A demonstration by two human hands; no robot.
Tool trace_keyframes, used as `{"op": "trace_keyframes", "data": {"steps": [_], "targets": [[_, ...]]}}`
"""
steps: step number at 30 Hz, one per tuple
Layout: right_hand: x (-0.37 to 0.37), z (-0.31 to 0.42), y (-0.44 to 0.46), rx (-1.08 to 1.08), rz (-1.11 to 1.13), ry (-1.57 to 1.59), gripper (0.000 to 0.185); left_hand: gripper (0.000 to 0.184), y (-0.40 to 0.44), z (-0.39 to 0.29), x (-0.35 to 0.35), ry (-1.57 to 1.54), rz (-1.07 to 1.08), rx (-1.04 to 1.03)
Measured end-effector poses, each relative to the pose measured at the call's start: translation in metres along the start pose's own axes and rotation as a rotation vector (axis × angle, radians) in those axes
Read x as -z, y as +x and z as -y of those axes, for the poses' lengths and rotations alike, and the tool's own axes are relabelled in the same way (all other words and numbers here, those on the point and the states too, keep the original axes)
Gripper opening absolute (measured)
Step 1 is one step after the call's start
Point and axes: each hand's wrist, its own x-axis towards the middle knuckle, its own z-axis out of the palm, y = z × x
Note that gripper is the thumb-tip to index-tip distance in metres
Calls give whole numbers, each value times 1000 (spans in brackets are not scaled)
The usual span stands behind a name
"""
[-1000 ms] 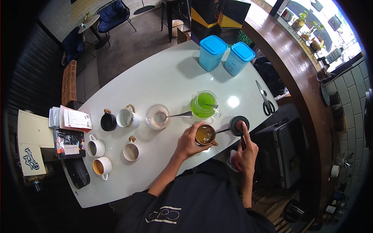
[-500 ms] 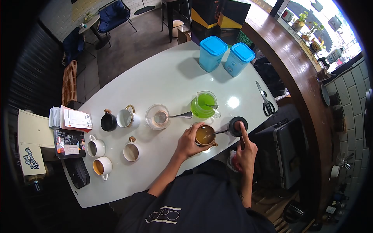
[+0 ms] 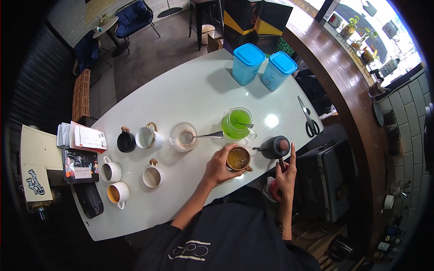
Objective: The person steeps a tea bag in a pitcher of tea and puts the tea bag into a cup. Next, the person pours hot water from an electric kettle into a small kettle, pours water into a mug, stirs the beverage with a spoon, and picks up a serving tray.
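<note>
My left hand (image 3: 220, 165) is wrapped round a brown cup (image 3: 238, 159) holding cloudy yellowish liquid with a few bubbles on top. To its right, a dark gooseneck kettle (image 3: 272, 148) with a brown lid knob points its thin spout toward the cup. My right hand (image 3: 286, 175) is closed on the kettle's brown handle, with the index finger stretched out along its side. Just beyond the cup stands a glass jug (image 3: 237, 123) of bright green liquid with a spoon in it. Left of that, a clear bowl (image 3: 182, 137) has a metal spoon (image 3: 210, 135) resting across its rim.
Several mugs stand at the left, among them a black mug (image 3: 126, 141) and a white mug (image 3: 111, 172). Two blue-lidded containers (image 3: 248, 64) are at the back. Scissors (image 3: 309, 118) lie near the right edge of the white table (image 3: 181, 97). A dark case (image 3: 334, 180) stands beside it.
The kettle has gone from tilted over the cup, spout at its rim, to more upright, and its spout has drawn back right. My right index finger has left the lid knob.
</note>
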Motion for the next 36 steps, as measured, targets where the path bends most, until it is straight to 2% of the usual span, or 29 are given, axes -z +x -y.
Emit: {"op": "trace_keyframes", "data": {"steps": [5, 9, 11, 12, 14, 15, 17, 18, 19, 22, 23, 26, 27, 31, 36], "targets": [[3, -3, 11, -94, 5, -37, 89, 96, -1, 3, -1, -13, -10, -13], [0, -11, 22, 30, -12, -138, 87, 95, 0, 1, 1, -3, -15, -37], [1, -1, 27, -144, 6, -176, 83, 93, 0, 1, 2, -4, -21, -43], [2, -2, 29, -136, 11, -178, 83, 95, 0, 1, 2, -11, -11, -36], [3, -5, 33, 132, -19, -641, 82, 97, -1, 0, 2, -14, -14, -25], [1, 3, 36, 142, -16, -637, 82, 95, -1, 0, 3, -19, -11, -41], [-2, 20, 42, 331, -211, -739, 83, 94, 1, 2, 2, -19, -19, -56], [-7, 33, 44, 364, -264, -686, 69, 94, 0, 3, 1, -25, -26, -56], [-12, 40, 47, 367, -262, -684, 69, 94, -1, 4, 0, -32, -32, -57], [-30, 60, 57, 388, -98, -388, 32, 95, -1, 7, -1, -35, -30, -35], [-38, 61, 62, 466, -95, -449, 26, 95, -1, 7, 0, -29, -34, -42], [-64, 65, 75, 453, -36, -415, 21, 94, -1, 5, 1, -48, -38, -33], [-70, 63, 79, 380, 21, -417, 22, 94, -1, 4, 2, -44, -47, -38], [-89, 62, 86, 372, 3, -434, 22, 95, 0, -1, 4, -50, -51, -1], [-94, 63, 92, 328, -18, -441, 19, 93, 0, 4, 2, -62, -74, -66]]}}
